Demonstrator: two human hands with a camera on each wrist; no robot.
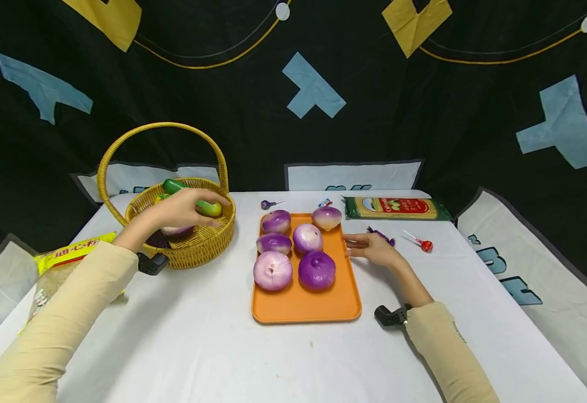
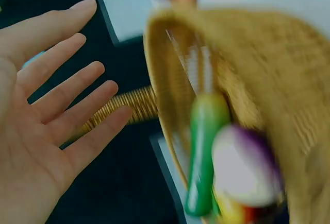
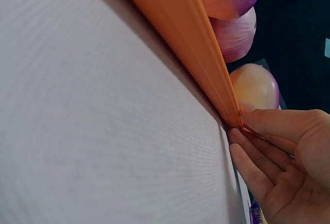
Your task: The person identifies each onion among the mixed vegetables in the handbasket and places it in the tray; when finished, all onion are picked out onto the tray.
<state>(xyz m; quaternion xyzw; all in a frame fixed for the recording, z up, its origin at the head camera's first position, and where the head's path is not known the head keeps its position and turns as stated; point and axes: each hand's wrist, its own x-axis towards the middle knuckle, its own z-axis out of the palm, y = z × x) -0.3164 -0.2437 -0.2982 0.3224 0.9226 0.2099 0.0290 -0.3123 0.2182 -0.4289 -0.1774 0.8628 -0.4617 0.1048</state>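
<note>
My left hand (image 1: 190,207) hovers over the yellow wicker basket (image 1: 208,246), fingers spread and holding nothing. In the left wrist view its palm faces the camera beside the basket's rim. Inside the basket lie a long green vegetable (image 2: 201,157) and a white-and-purple vegetable (image 2: 242,167), blurred there. My right hand (image 1: 374,250) pinches the right edge of an orange tray (image 1: 306,308), thumb (image 3: 248,108) at the rim and fingers beneath it. Several purple onions stand on the tray, among them a pale one (image 1: 272,271) and a darker one (image 1: 317,271) at the front.
A green pasta packet (image 1: 396,208) lies behind the tray to the right. Near my right hand are a red lollipop (image 1: 426,245) and a purple wrapped candy (image 1: 381,235). Another lollipop (image 1: 266,205) lies behind the tray. A yellow plastic bag (image 1: 54,268) sits beneath my left forearm.
</note>
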